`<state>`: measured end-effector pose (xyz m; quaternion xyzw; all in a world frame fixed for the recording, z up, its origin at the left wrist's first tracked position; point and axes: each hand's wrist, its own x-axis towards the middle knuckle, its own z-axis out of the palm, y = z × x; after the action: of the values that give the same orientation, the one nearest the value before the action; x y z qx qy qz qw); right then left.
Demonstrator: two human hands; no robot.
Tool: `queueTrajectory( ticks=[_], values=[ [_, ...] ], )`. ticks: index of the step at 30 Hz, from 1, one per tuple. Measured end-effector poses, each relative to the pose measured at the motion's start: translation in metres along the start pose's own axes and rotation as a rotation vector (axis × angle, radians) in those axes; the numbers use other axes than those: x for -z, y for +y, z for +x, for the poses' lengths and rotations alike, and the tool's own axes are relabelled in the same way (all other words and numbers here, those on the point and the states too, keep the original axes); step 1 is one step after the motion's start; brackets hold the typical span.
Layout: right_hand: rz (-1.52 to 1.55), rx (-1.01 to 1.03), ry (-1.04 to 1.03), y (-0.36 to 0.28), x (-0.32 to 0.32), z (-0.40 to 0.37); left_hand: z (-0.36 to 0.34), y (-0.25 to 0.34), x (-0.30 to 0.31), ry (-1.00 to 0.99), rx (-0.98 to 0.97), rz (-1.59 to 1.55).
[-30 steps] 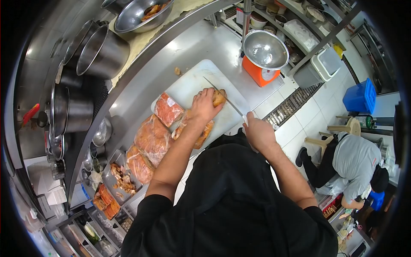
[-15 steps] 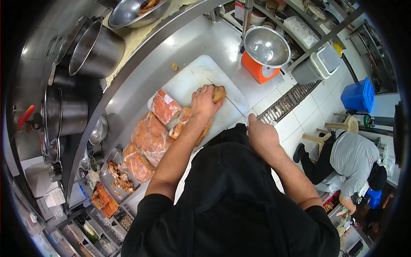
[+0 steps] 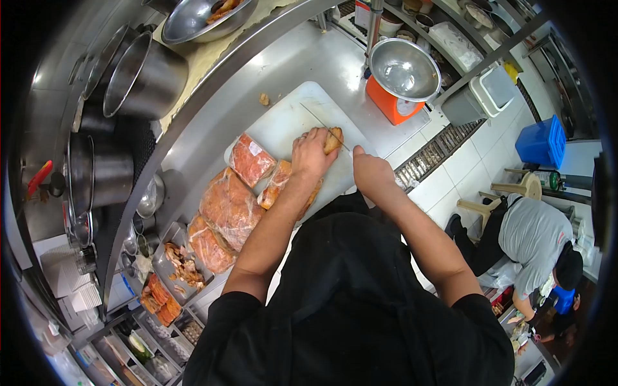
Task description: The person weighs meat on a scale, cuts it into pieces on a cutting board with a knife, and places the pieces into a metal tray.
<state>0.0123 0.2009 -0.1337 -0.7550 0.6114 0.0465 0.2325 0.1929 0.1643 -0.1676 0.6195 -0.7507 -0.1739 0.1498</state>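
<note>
My left hand point(image 3: 310, 153) is closed on a small brown piece of food point(image 3: 333, 139) on the white cutting board point(image 3: 299, 109). My right hand point(image 3: 373, 172) grips the handle of a long thin knife point(image 3: 315, 116), whose blade lies across the board and over the brown piece. To the left of my left hand, a wrapped square pack of reddish meat point(image 3: 251, 159) rests on the board's edge. Larger plastic-wrapped meat pieces point(image 3: 228, 206) sit beside it, and another wrapped piece point(image 3: 277, 183) is partly under my left forearm.
An orange scale point(image 3: 391, 106) carries a steel bowl point(image 3: 404, 67) beyond the board. Large steel pots point(image 3: 145, 77) stand on the shelf at left. A tray of meat scraps point(image 3: 183, 264) is at lower left. A co-worker in a grey shirt point(image 3: 534, 235) bends over at right.
My right hand has moved up and to the left, toward the board. The knife blade has slid further across the board, past the brown piece.
</note>
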Motion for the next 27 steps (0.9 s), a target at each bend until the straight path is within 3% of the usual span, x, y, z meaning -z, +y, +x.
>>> queueTrajectory(
  ticks=[9, 12, 16, 22, 25, 27],
  values=[
    [-0.004, -0.061, -0.157, 0.011, 0.020, -0.041, 0.005, -0.007, -0.009, 0.001, -0.008, -0.058],
    [0.048, -0.009, -0.032, 0.023, -0.031, -0.006, 0.005, -0.009, -0.010, -0.004, -0.023, -0.041],
    [0.110, -0.019, -0.021, 0.019, -0.042, 0.013, 0.005, -0.007, -0.005, 0.005, -0.033, -0.047],
    [0.162, 0.000, 0.000, 0.021, -0.028, 0.005, 0.008, -0.007, 0.012, -0.048, 0.150, 0.037],
    [0.211, -0.035, 0.048, 0.025, -0.009, -0.024, 0.011, -0.011, 0.021, -0.069, 0.138, 0.044],
    [0.235, -0.117, 0.051, 0.030, 0.005, -0.037, 0.025, -0.028, 0.017, -0.030, 0.150, -0.156]
  ],
)
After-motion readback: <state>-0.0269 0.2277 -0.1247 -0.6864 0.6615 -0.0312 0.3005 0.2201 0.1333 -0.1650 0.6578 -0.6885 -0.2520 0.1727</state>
